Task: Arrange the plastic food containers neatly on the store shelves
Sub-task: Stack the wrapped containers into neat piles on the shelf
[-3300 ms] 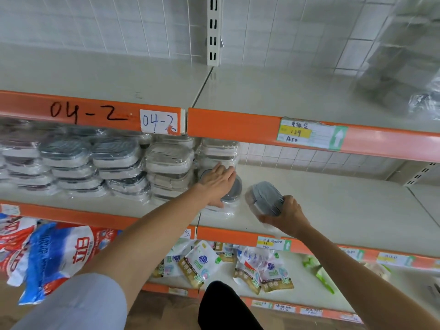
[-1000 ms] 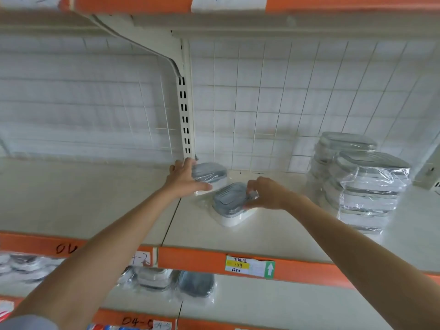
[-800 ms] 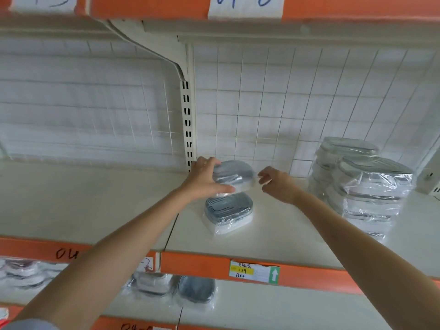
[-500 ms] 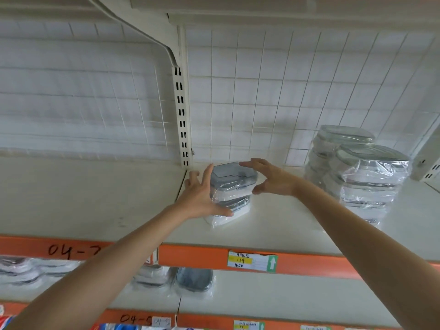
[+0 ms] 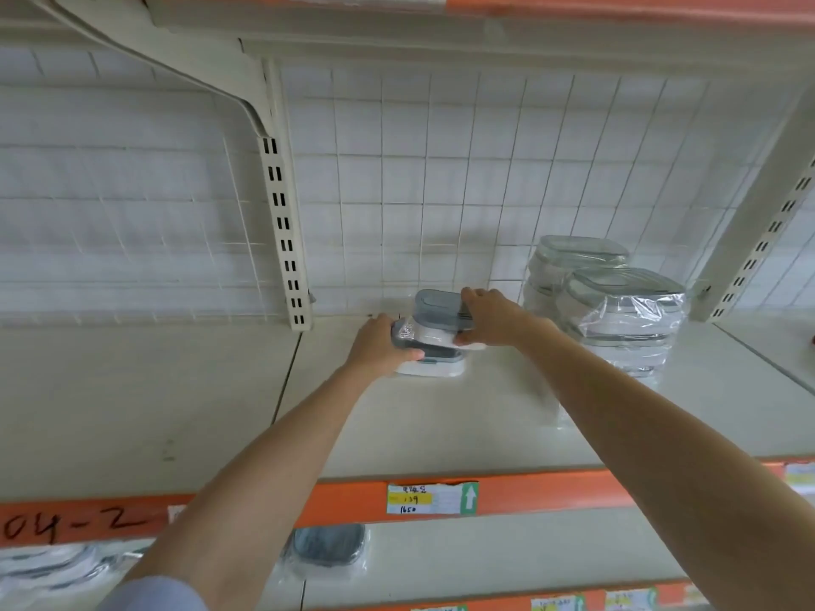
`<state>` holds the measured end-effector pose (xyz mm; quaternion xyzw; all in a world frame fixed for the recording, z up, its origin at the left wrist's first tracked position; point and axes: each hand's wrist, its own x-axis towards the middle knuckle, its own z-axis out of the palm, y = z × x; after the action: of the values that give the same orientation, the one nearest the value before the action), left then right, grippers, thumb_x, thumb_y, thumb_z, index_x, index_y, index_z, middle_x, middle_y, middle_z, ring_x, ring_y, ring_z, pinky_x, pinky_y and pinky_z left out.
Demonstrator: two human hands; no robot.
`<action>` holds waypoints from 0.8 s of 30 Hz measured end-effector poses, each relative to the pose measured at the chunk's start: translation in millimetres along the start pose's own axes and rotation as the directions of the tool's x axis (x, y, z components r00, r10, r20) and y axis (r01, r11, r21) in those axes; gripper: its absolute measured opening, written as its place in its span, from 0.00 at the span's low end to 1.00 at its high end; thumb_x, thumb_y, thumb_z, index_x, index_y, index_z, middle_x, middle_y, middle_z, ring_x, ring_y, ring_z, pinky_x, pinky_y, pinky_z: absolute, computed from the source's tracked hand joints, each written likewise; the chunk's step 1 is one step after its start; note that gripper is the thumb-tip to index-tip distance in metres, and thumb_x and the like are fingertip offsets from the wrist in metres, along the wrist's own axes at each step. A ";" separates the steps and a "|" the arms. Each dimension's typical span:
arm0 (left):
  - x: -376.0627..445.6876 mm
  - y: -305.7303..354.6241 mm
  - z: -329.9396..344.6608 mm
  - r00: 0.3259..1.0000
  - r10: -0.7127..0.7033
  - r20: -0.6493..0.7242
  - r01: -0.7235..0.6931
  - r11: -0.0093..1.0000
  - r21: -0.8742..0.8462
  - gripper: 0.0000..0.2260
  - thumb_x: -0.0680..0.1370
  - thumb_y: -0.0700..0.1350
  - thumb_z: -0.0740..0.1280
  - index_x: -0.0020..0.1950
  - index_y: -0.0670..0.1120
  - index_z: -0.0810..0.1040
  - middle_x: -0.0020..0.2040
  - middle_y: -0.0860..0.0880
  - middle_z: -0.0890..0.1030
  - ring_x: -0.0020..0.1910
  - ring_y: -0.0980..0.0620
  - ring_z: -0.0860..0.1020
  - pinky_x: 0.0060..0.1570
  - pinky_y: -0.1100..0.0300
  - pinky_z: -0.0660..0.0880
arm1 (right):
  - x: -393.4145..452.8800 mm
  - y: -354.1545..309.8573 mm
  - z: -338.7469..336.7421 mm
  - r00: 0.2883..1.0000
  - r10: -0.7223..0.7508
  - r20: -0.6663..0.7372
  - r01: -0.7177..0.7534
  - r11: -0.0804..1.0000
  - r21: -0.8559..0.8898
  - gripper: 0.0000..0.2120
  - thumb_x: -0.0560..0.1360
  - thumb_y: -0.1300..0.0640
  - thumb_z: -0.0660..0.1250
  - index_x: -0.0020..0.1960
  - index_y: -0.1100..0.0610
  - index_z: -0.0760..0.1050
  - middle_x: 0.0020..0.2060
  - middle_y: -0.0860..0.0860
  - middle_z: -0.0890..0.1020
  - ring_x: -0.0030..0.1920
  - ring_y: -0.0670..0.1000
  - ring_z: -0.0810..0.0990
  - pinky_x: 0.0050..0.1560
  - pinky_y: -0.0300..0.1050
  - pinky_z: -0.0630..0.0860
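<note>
From the head view, two wrapped containers sit stacked on the shelf (image 5: 441, 434), left of the tall wrapped stacks (image 5: 617, 310). The top container (image 5: 436, 313) lies skewed across the lower container (image 5: 434, 361), long axis roughly left-right. The left hand (image 5: 381, 346) grips the lower one's left end; the right hand (image 5: 489, 319) clasps the top one's right end.

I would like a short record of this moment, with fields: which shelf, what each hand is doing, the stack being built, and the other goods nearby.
shelf: upper shelf, orange front edge with a price label
left hand: left hand grips the bottom container at its left side
right hand: right hand grips the top container at its right side
stack: two grey-lidded containers, top one sitting skewed on the bottom one
nearby: wrapped stacks to the right, apart from the hands
below: one grey-lidded container on the lower shelf
</note>
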<state>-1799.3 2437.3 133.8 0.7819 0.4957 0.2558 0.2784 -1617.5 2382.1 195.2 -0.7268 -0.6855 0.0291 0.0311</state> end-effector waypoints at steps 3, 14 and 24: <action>8.4 6.6 5.9 1.000 0.005 -0.021 -0.005 1.000 -0.006 0.22 0.65 0.49 0.79 0.50 0.42 0.73 0.49 0.47 0.75 0.48 0.49 0.73 0.41 0.61 0.64 | 4.2 3.6 -2.8 0.999 0.045 0.008 -0.045 0.999 0.008 0.29 0.72 0.49 0.70 0.67 0.58 0.63 0.60 0.56 0.73 0.59 0.57 0.70 0.54 0.51 0.71; 28.4 18.7 37.5 0.998 0.023 -0.064 -0.030 0.993 -0.111 0.25 0.66 0.47 0.79 0.58 0.40 0.77 0.55 0.44 0.79 0.54 0.47 0.77 0.48 0.61 0.69 | 5.8 28.8 -1.9 0.995 0.071 -0.070 -0.062 0.990 0.128 0.25 0.77 0.67 0.53 0.68 0.47 0.71 0.62 0.55 0.75 0.57 0.57 0.74 0.57 0.44 0.72; 31.6 21.2 32.9 0.998 0.017 -0.058 -0.027 0.985 -0.172 0.19 0.64 0.45 0.79 0.28 0.48 0.68 0.27 0.53 0.69 0.32 0.53 0.69 0.29 0.65 0.62 | 6.2 28.2 4.5 0.976 0.129 -0.173 -0.076 0.956 0.285 0.24 0.74 0.72 0.52 0.60 0.53 0.77 0.58 0.56 0.77 0.52 0.56 0.76 0.48 0.38 0.69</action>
<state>-1751.7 2452.9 128.8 0.7526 0.4705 0.3231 0.3283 -1589.5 2386.7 188.3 -0.7496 -0.6297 0.0566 0.1960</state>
